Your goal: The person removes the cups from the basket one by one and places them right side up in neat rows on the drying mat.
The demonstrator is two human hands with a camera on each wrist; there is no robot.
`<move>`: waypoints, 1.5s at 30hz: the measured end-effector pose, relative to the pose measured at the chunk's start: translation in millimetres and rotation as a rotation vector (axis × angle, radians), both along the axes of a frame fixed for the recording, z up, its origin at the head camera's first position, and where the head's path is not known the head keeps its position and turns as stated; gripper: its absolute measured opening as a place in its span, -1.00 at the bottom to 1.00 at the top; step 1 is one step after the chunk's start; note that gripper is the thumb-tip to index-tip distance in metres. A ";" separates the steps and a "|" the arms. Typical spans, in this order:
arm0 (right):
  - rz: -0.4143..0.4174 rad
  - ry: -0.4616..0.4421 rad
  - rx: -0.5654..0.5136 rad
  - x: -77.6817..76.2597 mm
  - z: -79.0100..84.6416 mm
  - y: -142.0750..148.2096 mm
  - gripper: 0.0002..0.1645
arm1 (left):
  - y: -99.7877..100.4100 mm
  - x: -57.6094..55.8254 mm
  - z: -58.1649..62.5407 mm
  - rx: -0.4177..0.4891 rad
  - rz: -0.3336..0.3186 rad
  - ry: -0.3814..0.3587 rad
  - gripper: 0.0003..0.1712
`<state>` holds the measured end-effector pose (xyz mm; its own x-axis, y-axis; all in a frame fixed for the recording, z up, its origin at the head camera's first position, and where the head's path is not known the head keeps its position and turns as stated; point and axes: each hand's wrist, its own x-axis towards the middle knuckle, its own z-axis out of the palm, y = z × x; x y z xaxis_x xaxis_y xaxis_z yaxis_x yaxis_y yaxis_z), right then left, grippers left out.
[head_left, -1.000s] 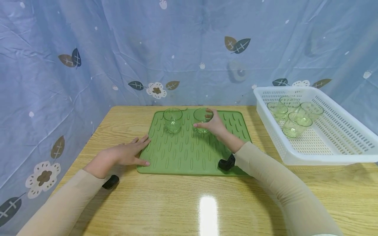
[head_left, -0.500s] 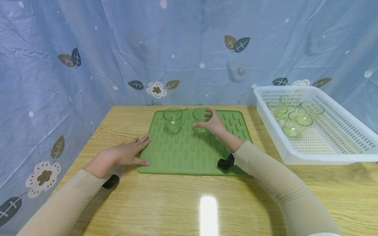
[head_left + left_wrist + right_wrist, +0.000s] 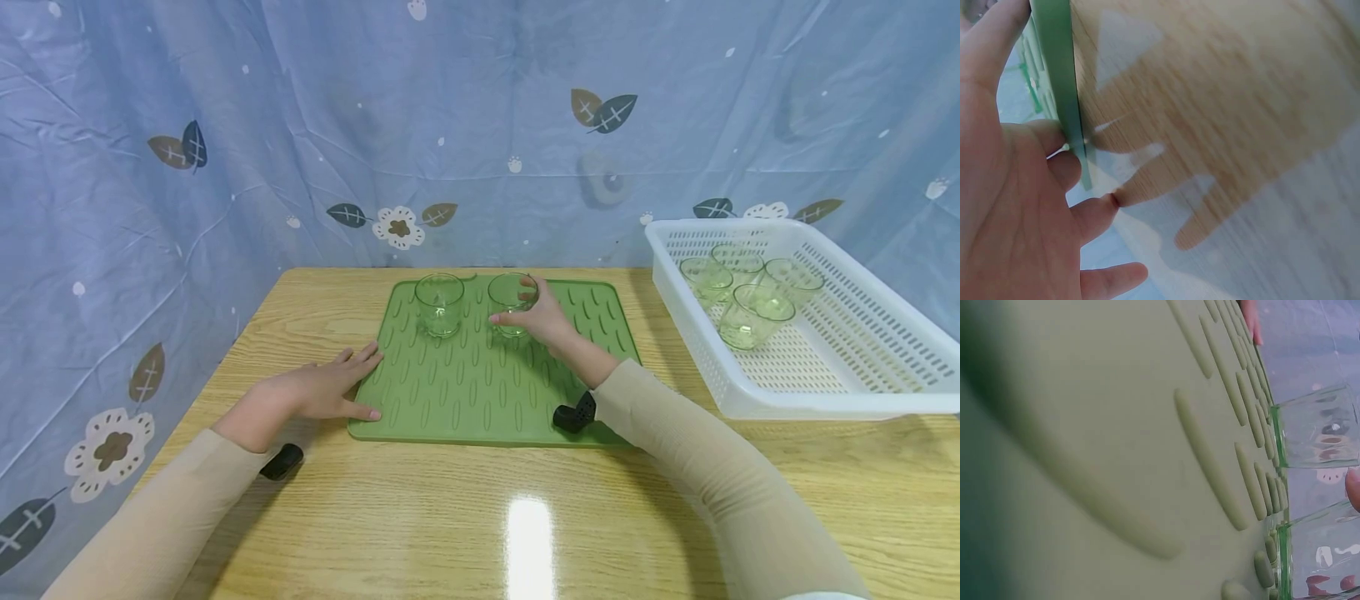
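Note:
A green ridged drying mat (image 3: 465,400) lies on the wooden table. Two clear, green-tinted drinking glasses stand upright near its back edge. My right hand (image 3: 547,321) holds the right-hand glass (image 3: 507,302) from its right side, thumb in front and fingers behind. A narrow gap separates it from the left-hand glass (image 3: 439,310). In the right wrist view the held glass (image 3: 1313,562) has its base at the mat surface. My left hand (image 3: 326,390) has its fingers spread, with the thumb and fingertips touching the mat's left edge. In the left wrist view its palm (image 3: 1016,206) shows.
At the right stands a white perforated plastic basket (image 3: 720,392) with several similar glasses (image 3: 753,317) grouped in its left part. A blue patterned curtain (image 3: 480,125) hangs behind and to the left of the table. Bare wood (image 3: 420,517) lies in front of the mat.
The right hand and the glass it holds have shifted very slightly left, a little closer to the other glass. My left hand has stayed where it was.

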<state>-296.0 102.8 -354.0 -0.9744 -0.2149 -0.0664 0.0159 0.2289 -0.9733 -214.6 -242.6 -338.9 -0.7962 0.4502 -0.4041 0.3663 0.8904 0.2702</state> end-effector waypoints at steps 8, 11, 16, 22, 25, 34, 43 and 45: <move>0.017 -0.016 0.028 -1.2 0.3 4.0 0.23 | -0.1 -0.8 -1.5 -0.003 0.000 0.003 0.23; 0.017 -0.017 0.056 -1.5 1.2 9.1 0.21 | 0.1 -1.1 -1.5 -0.002 0.001 -0.002 0.22; 0.026 -0.019 0.055 -1.4 -0.2 16.4 0.20 | 0.2 -0.6 -0.8 0.001 0.007 -0.007 0.22; 0.051 0.011 0.052 5.7 1.3 21.4 0.22 | 0.3 0.6 0.1 0.001 0.006 -0.007 0.21; 0.057 0.046 0.060 9.4 4.5 26.6 0.21 | 0.1 0.4 -0.1 0.001 0.006 -0.005 0.22; 0.078 0.132 0.065 21.3 17.0 46.0 0.15 | -0.5 -1.5 -0.3 0.001 0.005 -0.004 0.23; 0.123 0.185 0.031 42.8 32.4 60.5 -0.01 | -1.3 -1.2 -0.6 -0.004 -0.002 0.001 0.23; 0.135 0.196 0.023 48.4 35.8 65.1 -0.07 | -0.8 -1.4 -0.5 -0.003 -0.004 0.001 0.23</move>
